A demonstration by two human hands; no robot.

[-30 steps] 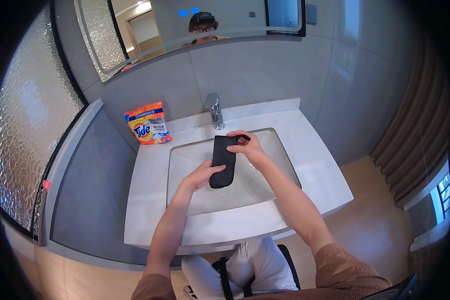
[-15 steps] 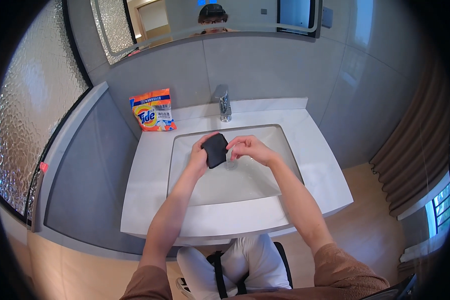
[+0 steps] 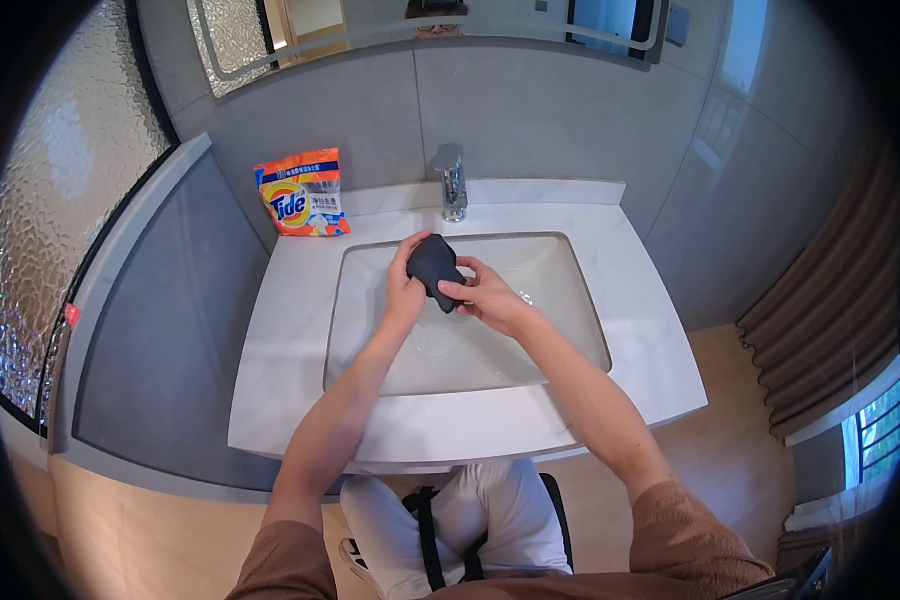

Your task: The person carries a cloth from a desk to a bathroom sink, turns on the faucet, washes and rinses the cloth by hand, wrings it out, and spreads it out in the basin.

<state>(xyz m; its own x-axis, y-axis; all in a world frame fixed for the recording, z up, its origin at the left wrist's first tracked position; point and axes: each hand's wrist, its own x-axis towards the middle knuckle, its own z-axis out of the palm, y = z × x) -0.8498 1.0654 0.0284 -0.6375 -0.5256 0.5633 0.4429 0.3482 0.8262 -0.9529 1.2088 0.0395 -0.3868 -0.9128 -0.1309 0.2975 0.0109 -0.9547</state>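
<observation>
A soft black item [image 3: 435, 265], flat and rounded like a small pouch or folded cloth, is held over the white sink basin [image 3: 400, 362]; its exact kind is unclear. My left hand [image 3: 405, 287] grips it along its left side, fingers behind and out of sight. On its lower right edge my right hand [image 3: 492, 302] pinches the material between thumb and fingers, pulling a fold toward me. Beyond both hands stands the chrome faucet [image 3: 453, 185].
An orange and blue bag of laundry powder [image 3: 300, 195] stands on the white countertop [image 3: 280, 330], left of the basin. A mirror [image 3: 370, 35] hangs on the grey tiled wall behind. A low grey partition [image 3: 160, 320] borders the left, and a brown curtain [image 3: 820, 320] hangs at right.
My right hand has moved from beside the black item's edge to pinching it, its thumb now over the front. The item has gone from flat and squarish to bent and folded.
</observation>
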